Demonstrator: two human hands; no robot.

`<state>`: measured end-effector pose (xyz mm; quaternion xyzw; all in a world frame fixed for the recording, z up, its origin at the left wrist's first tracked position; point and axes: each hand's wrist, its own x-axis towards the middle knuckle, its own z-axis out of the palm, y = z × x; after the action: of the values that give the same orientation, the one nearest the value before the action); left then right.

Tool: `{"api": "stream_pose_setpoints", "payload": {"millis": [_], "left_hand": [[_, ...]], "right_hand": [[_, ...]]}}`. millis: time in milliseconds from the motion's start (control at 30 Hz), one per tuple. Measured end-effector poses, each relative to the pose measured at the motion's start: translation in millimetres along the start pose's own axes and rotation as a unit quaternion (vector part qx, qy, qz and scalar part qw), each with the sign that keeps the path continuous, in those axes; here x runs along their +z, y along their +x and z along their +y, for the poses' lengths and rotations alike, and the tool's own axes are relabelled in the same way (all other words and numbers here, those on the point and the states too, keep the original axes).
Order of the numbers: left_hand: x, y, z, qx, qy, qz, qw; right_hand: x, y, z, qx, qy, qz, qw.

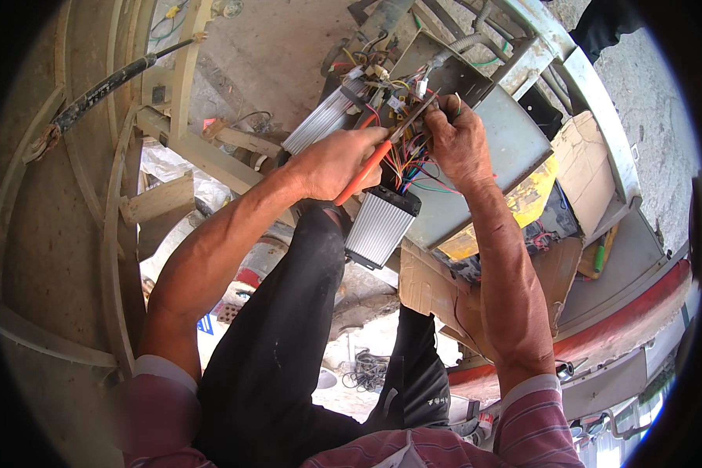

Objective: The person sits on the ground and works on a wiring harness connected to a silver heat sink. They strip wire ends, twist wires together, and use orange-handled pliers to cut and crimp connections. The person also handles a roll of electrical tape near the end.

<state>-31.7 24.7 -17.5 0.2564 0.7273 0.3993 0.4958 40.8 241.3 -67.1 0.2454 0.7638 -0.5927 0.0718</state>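
Left hand: you grip the orange pliers
Right hand: your fingers pinch, apparently on a thin wire
Pliers: slanting near left to far right, tip beside your right hand

Pliers and exposed wiring suggest a workshop.

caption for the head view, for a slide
Left hand gripping orange-handled pliers, right hand close by, amid coloured wires

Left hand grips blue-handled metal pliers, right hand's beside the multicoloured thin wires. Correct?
Wrong handle colour: the head view shows the left hand gripping orange-handled metal pliers, not blue-handled ones; the right hand is beside the multicoloured thin wires.
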Motion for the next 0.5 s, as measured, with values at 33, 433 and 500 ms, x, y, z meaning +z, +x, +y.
{"api": "stream_pose_setpoints", "payload": {"millis": [33,433,500], "left_hand": [[0,-2,0,-0.046,-0.085,-0.018,0.995],[-1,-8,-3,-0.082,-0.354,-0.09,0.927],[-2,-8,-2,-0.082,-0.37,-0.095,0.92]], "right_hand": [[-1,1,-1,0.021,0.003,-0.007,1.0],[-2,-5,-14,0.079,0.12,-0.029,0.989],[-2,-5,-13,0.08,0.118,-0.028,0.989]]}}
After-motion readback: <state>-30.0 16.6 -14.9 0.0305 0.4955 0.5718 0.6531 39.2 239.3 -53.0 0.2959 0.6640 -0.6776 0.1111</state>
